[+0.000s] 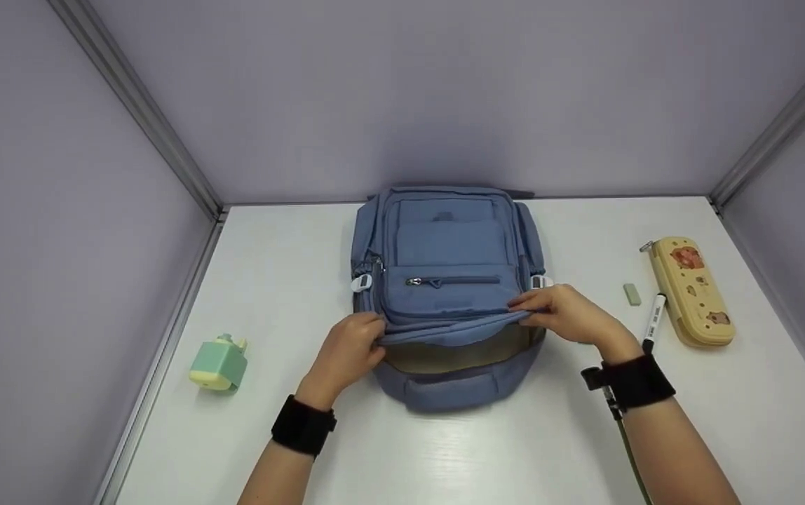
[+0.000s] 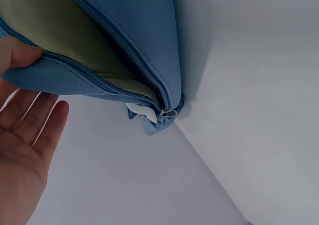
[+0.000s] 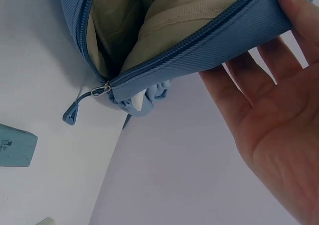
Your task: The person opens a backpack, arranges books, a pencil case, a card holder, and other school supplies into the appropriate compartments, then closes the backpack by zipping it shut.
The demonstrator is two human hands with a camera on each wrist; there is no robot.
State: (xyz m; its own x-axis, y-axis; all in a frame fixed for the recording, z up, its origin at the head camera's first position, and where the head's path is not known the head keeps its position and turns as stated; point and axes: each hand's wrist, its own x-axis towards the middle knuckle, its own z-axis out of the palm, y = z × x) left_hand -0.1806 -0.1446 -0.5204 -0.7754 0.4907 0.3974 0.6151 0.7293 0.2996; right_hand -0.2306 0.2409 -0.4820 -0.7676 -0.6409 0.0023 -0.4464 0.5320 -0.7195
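Holding the backpack [image 1: 444, 280] mouth open

My left hand [image 1: 346, 351] and right hand [image 1: 564, 315] each pinch the upper flap near the tabletop's middle; I think a weak pinch could let it fall closed.

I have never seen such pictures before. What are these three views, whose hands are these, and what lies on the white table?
There is no machine here: a person works with two bare hands. The large picture comes from a camera on the person's head, looking down at a white table. The two smaller pictures come from cameras strapped to the wrists, so each shows one hand from very close.

In the middle lies a blue backpack with its main zipper open, so the beige lining shows. The left hand and the right hand each pinch the upper edge of the opening and hold it up.

Left of the backpack lies a small green and yellow object. To the right lie a yellow pencil case, a marker pen and a small pale eraser. Nothing touches these.
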